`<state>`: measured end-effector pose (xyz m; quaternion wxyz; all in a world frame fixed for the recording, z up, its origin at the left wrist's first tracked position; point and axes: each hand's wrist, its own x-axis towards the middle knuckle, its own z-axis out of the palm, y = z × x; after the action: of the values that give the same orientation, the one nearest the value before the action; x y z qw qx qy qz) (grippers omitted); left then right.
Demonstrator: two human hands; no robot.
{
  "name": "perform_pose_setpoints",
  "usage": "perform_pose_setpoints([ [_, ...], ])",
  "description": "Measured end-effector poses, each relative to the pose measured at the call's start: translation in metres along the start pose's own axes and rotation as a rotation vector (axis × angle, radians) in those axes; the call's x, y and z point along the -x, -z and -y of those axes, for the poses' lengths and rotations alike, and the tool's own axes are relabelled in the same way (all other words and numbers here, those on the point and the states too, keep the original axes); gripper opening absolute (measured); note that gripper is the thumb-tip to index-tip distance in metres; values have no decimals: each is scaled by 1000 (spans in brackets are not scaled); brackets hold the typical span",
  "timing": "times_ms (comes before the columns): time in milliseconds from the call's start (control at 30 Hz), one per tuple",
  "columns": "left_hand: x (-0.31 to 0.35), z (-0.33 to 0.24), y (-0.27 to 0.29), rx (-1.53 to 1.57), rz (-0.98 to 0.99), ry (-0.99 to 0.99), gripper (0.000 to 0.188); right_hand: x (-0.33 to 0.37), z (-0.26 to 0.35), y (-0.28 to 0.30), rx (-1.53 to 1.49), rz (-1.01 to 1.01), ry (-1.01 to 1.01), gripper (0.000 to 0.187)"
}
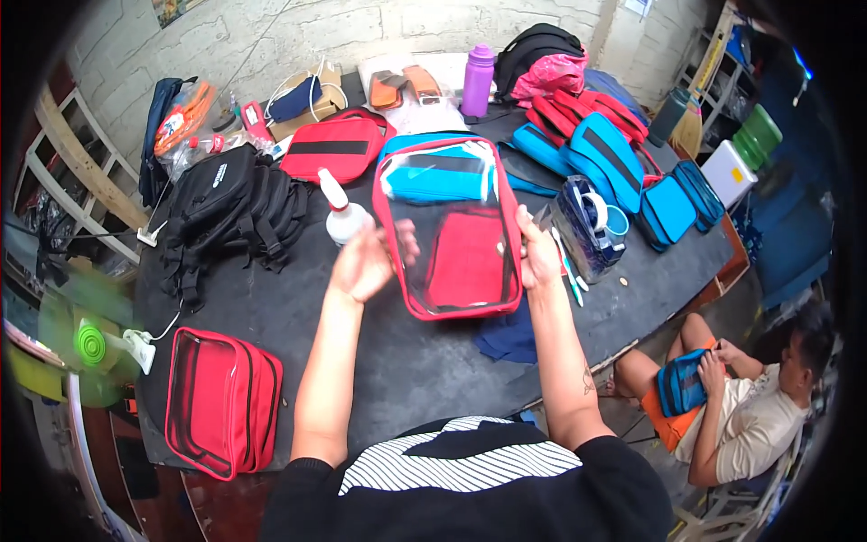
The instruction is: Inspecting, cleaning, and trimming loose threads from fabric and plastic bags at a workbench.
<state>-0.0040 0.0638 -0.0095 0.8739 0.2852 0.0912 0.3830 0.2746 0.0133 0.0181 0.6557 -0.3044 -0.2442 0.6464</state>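
Observation:
A red bag with a clear plastic front (465, 262) is held upright over the table. My right hand (539, 256) grips its right edge, with the thumb toward the clear panel. My left hand (366, 262) is at the bag's left edge, its slightly blurred fingers apart and reaching across the red trim; it does not appear to grip it. A white spray bottle with a red and white top (343, 210) stands just beyond my left hand. Right behind the held bag are blue bags (438, 172), partly seen through its clear panel.
On the dark table (397, 361) lie a black backpack (230, 208), another red clear-front bag (226, 402), a flat red bag (334, 149) and blue bags (607, 161). A purple bottle (477, 81) stands at the back. A seated person (750, 406) at right handles a blue bag.

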Motion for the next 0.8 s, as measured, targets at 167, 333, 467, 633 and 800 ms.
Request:
perform_pose_setpoints([
  [167,1,27,-5,-90,-111,89,17,-12,8,-4,-219,-8,-31,16],
  [333,-9,18,23,342,-308,26,23,11,27,-22,409,257,-128,20],
  [467,-15,7,-59,283,-256,-210,50,10,33,-14,592,299,-114,21],
  [633,-8,4,-70,-802,-161,-218,39,2,37,-13,281,211,7,28],
  [800,-24,8,-79,-709,-288,-345,30,11,54,-8,642,337,40,25],
])
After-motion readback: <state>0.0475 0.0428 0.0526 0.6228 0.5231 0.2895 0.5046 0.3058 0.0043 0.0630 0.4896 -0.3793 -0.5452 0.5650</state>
